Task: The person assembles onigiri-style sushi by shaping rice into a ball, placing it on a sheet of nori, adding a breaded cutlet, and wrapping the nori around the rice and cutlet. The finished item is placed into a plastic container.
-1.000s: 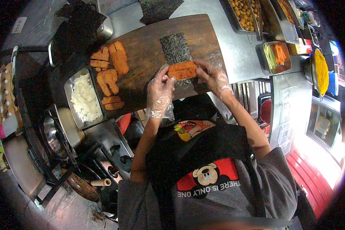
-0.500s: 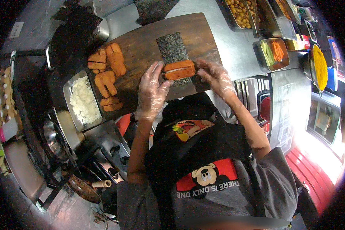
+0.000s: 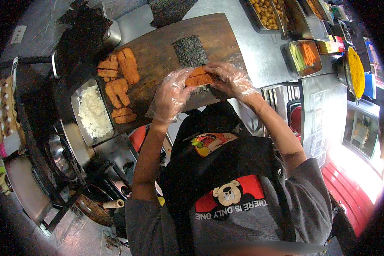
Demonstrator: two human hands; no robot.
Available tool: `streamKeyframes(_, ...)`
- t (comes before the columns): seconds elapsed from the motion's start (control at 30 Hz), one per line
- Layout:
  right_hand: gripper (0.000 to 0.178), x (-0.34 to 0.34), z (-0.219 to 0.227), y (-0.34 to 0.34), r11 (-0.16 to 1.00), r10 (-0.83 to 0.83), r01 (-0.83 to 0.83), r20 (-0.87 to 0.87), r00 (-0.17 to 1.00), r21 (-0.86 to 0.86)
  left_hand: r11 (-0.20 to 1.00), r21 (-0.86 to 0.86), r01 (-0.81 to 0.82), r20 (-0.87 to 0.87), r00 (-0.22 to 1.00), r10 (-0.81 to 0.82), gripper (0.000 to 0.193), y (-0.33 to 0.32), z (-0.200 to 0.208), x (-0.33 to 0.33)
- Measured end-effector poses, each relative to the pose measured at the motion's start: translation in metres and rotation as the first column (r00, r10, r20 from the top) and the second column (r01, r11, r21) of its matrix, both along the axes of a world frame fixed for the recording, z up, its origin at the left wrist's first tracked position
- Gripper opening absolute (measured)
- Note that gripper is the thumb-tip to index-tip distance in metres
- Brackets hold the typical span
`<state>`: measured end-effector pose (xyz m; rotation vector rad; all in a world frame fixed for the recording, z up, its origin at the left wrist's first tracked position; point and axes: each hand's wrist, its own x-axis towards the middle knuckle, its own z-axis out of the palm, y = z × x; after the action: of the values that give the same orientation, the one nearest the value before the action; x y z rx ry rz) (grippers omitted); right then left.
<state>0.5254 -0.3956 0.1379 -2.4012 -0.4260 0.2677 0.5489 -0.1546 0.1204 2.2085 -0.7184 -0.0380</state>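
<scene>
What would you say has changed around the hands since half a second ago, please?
The left hand moved right and the right hand moved left, both closing on the ends of the breaded strips. The seaweed sheet, rice tray and other breaded pieces stayed put.

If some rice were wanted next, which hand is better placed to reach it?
Probably the left hand: it is nearer the rice; the right hand sits beyond the breaded piece.

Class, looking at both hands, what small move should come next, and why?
Probably fold the near end of the seaweed strip over the breaded pieces: the left hand and right hand hold their two ends, some seaweed shows on the near side, and more lies uncovered beyond.
</scene>
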Motion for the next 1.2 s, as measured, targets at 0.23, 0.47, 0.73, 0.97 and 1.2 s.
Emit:
streamKeyframes(0.23,0.048,-0.003,-0.012,-0.003,0.999,-0.001,-0.007,0.223,0.975,0.033,0.994,-0.053,0.093,0.118,0.989,-0.086,0.039,-0.002,0.006,0.014)
streamKeyframes(0.47,0.038,-0.031,-0.007,-0.016,0.744,-0.428,0.638,-0.594,0.682,0.197,0.991,-0.018,0.134,0.083,0.988,-0.132,0.035,0.0,-0.002,0.016)
streamKeyframes(0.73,0.04,-0.051,-0.008,0.034,0.13,-0.293,0.939,-0.893,0.343,0.318,0.991,-0.008,0.136,0.062,0.989,-0.135,0.036,-0.001,-0.008,0.017)
streamKeyframes(0.97,0.041,-0.049,-0.012,0.045,0.166,-0.266,0.928,-0.891,0.368,0.333,0.989,0.011,0.15,0.089,0.985,-0.15,0.036,0.0,-0.014,0.021)
streamKeyframes(1.2,0.054,-0.048,-0.001,0.023,0.912,-0.405,0.407,0.057,0.913,-0.043,0.987,0.036,0.155,0.043,0.987,-0.156,0.031,0.001,-0.018,0.022)
